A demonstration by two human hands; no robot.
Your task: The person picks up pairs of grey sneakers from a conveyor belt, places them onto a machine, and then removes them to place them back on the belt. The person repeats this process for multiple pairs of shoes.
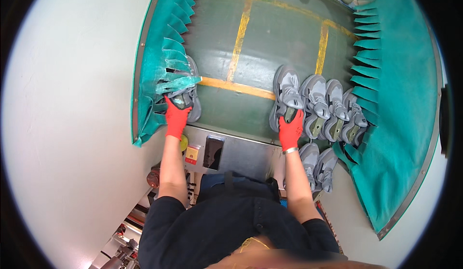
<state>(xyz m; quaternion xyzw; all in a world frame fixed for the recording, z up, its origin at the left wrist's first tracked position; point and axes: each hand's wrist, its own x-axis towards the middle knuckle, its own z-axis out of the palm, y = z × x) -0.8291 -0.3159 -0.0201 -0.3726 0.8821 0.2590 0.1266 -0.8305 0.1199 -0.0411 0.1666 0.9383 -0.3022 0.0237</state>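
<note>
My left hand point(177, 118), in a red glove, is closed around the heel end of a grey sneaker point(194, 106) at the belt's left side. Green curtain strips drape over part of that shoe, and a second grey shape shows just behind it. Another grey sneaker point(288, 83), laced and with a green last inside, points away from me on the right. My right hand point(291, 130), also gloved in red, grips it at the heel. Beside it stands a row of matching sneakers point(317, 98), also with green lasts showing.
Slit green curtains point(396, 76) flank the green conveyor belt point(270, 42), which bears yellow lines. A metal edge panel point(246, 155) in front of me carries a phone point(213, 152). Two more grey sneakers point(326, 168) sit below the row, near my right forearm.
</note>
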